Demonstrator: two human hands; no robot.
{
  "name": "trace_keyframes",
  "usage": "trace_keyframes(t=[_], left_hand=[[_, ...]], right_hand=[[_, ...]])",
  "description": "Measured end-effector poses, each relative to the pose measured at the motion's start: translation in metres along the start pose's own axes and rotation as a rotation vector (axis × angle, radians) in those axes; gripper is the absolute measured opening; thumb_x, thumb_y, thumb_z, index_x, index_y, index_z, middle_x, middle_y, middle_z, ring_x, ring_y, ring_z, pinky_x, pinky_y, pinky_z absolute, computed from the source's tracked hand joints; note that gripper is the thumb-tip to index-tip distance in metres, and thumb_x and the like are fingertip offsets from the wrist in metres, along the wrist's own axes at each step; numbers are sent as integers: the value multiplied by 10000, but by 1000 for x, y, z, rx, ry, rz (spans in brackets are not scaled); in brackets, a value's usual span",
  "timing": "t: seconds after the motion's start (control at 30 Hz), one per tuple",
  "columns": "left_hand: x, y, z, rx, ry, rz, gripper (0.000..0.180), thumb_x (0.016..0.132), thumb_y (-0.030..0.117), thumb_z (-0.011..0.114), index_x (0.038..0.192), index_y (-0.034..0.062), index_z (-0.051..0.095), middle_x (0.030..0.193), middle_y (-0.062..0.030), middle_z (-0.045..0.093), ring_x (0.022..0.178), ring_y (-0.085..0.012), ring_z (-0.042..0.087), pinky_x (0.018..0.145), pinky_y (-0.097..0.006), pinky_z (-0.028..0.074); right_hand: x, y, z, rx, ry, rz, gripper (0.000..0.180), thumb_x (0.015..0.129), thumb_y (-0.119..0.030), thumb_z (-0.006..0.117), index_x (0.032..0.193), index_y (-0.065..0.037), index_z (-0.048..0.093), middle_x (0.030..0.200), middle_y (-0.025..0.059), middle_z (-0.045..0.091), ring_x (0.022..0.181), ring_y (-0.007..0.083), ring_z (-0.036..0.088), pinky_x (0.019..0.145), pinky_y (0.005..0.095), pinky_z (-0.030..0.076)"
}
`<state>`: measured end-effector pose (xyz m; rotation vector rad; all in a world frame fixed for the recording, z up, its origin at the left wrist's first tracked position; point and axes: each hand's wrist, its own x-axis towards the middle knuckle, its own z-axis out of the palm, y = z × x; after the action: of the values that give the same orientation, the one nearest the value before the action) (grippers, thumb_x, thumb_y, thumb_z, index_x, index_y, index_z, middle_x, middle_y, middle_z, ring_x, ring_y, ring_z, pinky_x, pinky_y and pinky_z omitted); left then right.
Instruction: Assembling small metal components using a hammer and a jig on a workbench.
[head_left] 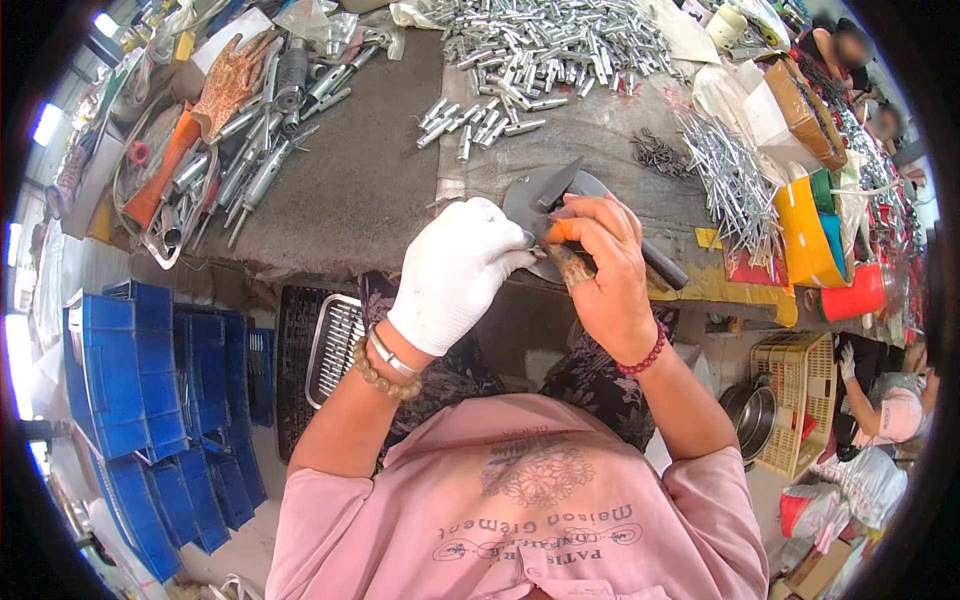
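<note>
My left hand, in a white knit glove, is closed in a pinch over the near edge of the bench. Close beside it my right hand is bare but for orange and worn coverings on some fingers, and its fingertips are pinched together too. What they hold between them is too small and covered to make out. Just beyond my fingers a dark pointed metal piece stands on a rounded grey metal base. To its right lies a dark bar or handle. Past these lie several loose silver metal tubes.
A big heap of silver tubes covers the far bench. Thin metal rods and small dark parts lie right, near a yellow container. Tools and an orange glove crowd the left. Blue bins stand below; co-workers sit far right.
</note>
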<state>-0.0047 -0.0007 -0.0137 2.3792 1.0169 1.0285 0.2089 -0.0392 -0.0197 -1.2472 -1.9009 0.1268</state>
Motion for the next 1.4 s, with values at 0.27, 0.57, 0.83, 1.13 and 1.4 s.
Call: trace_keyframes(t=[0.27,0.57,0.83,1.13,1.4], left_hand=[[1,1,0,11,0,11,179,829,115,854,982,71,775,934,-97,684,925,-319,667,836,-416,544],[3,1,1,-42,-14,-29,156,844,86,857,981,49,793,899,-98,688,886,-302,665,813,-400,535],[6,1,3,-46,-9,-5,182,805,55,879,951,35,773,888,-96,687,872,-302,659,814,-401,526],[4,-1,4,-67,-7,-28,196,794,37,881,964,37,784,880,-92,684,871,-302,653,817,-396,523],[5,-4,3,-64,-12,0,171,812,43,867,964,34,789,889,-91,679,879,-288,650,819,-385,520]], right_hand=[[7,-9,-29,-224,-85,-134,331,807,-9,746,1128,-88,755,1210,83,699,1245,313,655,1144,504,452],[2,6,-72,-298,-180,173,574,797,22,785,1351,-102,701,1116,128,675,1006,366,702,891,479,550],[-20,-21,-82,-134,33,25,666,774,104,705,1388,-148,761,1068,124,634,856,295,716,718,408,593],[-28,-25,-76,-174,41,-1,633,812,62,705,1394,-179,767,1070,104,630,842,275,710,723,398,597],[-28,-11,-69,-157,-72,27,687,805,105,664,1433,-168,728,1092,125,636,882,308,719,745,431,597]])
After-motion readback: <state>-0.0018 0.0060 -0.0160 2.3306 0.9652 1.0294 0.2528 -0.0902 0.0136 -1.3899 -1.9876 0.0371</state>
